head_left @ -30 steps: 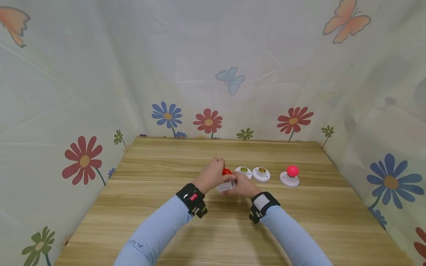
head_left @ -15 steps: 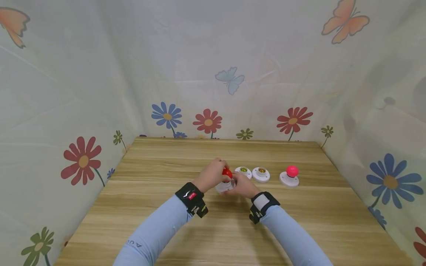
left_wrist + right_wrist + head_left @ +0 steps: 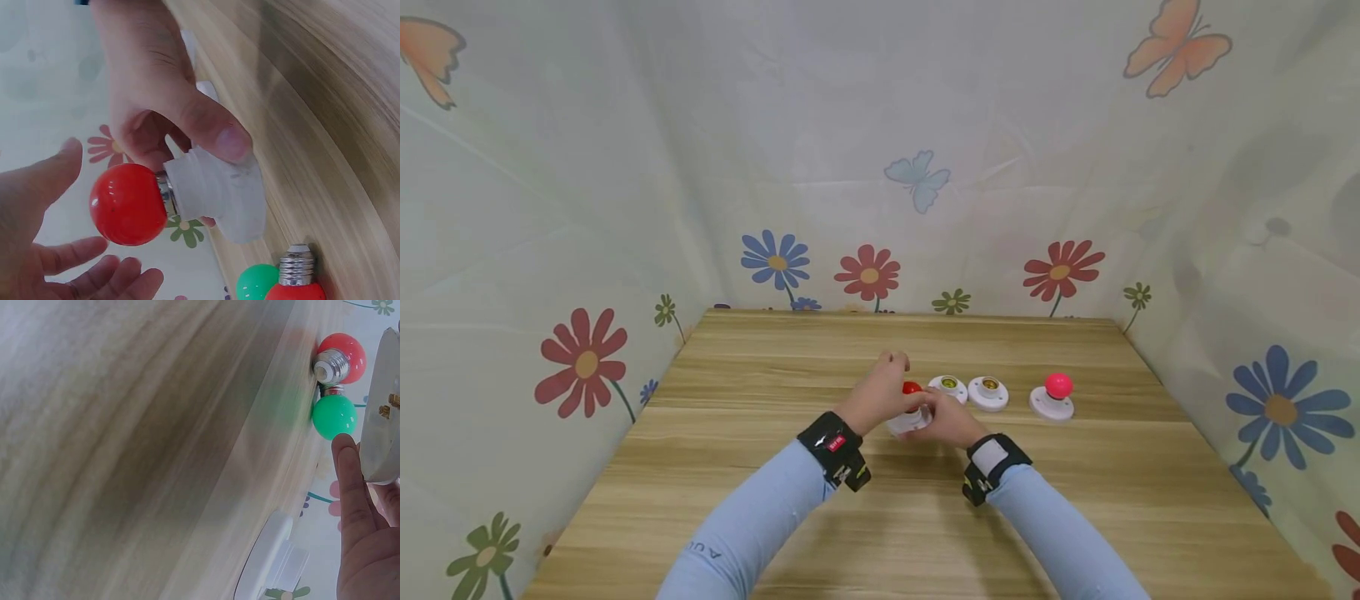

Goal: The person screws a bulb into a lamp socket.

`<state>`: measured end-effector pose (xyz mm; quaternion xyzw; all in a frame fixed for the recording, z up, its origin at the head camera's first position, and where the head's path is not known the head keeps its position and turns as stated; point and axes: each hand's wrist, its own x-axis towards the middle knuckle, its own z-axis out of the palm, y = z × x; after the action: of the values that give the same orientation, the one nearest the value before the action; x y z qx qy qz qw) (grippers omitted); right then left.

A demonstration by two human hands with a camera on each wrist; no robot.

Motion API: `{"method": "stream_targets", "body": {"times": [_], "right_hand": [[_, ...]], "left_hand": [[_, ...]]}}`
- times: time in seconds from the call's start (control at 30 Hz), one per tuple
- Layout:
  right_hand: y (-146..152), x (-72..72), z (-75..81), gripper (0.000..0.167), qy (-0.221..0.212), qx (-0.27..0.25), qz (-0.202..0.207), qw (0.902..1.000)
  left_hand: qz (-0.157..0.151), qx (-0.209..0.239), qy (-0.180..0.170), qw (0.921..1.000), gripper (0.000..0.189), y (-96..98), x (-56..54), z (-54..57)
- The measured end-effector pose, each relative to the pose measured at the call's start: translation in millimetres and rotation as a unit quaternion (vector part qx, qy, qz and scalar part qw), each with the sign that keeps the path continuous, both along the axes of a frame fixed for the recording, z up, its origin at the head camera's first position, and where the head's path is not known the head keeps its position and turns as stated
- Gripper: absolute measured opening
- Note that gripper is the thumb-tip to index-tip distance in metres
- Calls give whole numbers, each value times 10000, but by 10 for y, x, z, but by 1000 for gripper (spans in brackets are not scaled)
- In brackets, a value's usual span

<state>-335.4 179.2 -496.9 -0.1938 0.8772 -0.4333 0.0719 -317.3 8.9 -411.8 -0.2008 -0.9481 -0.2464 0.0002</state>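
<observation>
A white lamp holder (image 3: 234, 200) with a red light bulb (image 3: 128, 205) standing in its socket is at the middle of the work area. My right hand (image 3: 951, 421) grips the holder by its base, thumb on one side and fingers on the other. In the left wrist view the bulb's metal thread partly shows between the red globe and the socket. My left hand (image 3: 880, 398) is around the bulb with its thumb and fingers spread, a gap showing between them and the globe. The right wrist view catches the holder's underside with brass screws.
Two white lamp holders with bare sockets (image 3: 950, 384) (image 3: 989, 393) stand right of my hands. Farther right is a holder (image 3: 1052, 408) bearing a pinkish-red bulb (image 3: 1059, 385). A loose green bulb (image 3: 334, 417) and a loose red bulb (image 3: 351, 359) lie on the wooden table (image 3: 775, 500).
My left hand's fingers have shifted about the red bulb and now stand spread away from it. My right hand keeps its grip on the lamp holder, nearly in the same spot.
</observation>
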Motion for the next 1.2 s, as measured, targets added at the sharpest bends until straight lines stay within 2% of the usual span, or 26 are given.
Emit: {"method": "stream_targets", "body": {"times": [0.13,0.27,0.4,0.67,0.83,1.03,1.2], "right_hand": [[-9,3,4,63,-59,31,-56,10000],[-13,0,-6,65,-87,33,-68,9999],[-4,-13,-25,67,-91,17,-51,9999],[9,-37,-50,69,96,99,-30,9999],[12,-24,-40,68,179,95,-5,9998],[-3,6,-2,69,41,15,-72,10000],[-24,32,28,64,150,49,-66,9999]], "left_hand": [[144,-426,433,9980,69,3,5,-44],[147,-615,547,9965,60,8,-5,-81],[146,-543,387,9977,53,18,-14,-82],[15,-250,-160,9996,40,39,-22,-40],[-122,-187,-250,9994,39,38,-38,-39],[-1,-229,20,9997,57,20,-1,-50],[78,-461,380,9982,51,32,21,-81]]}}
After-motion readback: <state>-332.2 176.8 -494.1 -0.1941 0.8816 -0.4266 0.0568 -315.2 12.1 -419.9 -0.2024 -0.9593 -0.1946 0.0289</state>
